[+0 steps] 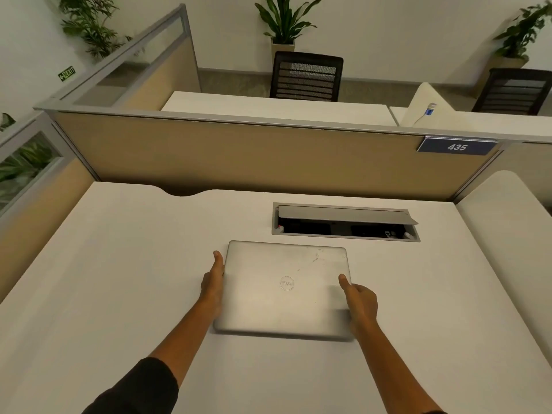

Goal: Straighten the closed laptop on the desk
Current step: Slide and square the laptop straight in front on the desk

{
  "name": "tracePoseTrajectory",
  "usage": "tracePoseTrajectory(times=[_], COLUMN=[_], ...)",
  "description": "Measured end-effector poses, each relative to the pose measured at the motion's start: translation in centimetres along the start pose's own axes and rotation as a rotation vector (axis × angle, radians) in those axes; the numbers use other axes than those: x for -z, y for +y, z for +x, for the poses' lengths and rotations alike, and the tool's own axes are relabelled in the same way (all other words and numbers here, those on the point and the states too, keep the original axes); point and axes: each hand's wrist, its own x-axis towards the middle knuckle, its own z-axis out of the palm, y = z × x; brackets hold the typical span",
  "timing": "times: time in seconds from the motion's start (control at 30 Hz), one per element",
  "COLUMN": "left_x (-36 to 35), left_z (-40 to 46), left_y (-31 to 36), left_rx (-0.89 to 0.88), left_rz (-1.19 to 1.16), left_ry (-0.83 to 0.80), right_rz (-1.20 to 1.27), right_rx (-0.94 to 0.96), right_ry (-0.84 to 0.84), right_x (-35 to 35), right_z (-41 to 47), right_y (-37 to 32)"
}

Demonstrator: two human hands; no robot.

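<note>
The closed laptop point(285, 289) is lying on the desk point(119, 279) just in front of the cable box point(343, 222), nearly square to it. Both hands are squaring it, and the next move probably calls for only a small nudge. The left hand point(212, 286) is pressing flat-fingered against its left edge; the right hand point(360, 303) is clamping the right edge, thumb on the lid (fingers underneath hidden).
</note>
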Motion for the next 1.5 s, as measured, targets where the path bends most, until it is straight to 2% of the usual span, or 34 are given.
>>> tracePoseTrajectory(times=[1.07, 1.3, 1.4, 1.5], left_x=[-0.6, -0.5, -0.8, -1.2], left_z=[0.1, 0.1, -0.2, -0.8], left_y=[0.1, -0.1, -0.2, -0.4], left_rx=[0.011, -0.001, -0.031, -0.089], left_rz=[-0.022, 0.016, 0.077, 0.187], left_ry=[-0.03, -0.018, 0.031, 0.117], right_rz=[-0.011, -0.058, -0.138, -0.351], right_rx=[0.01, 0.087, 0.099, 0.131], right_ry=[-0.011, -0.01, 0.0, -0.005], right_x=[-0.2, -0.2, -0.6, -0.9], right_z=[0.4, -0.2, -0.4, -0.9], right_y=[-0.5, -0.2, 0.0, 0.2])
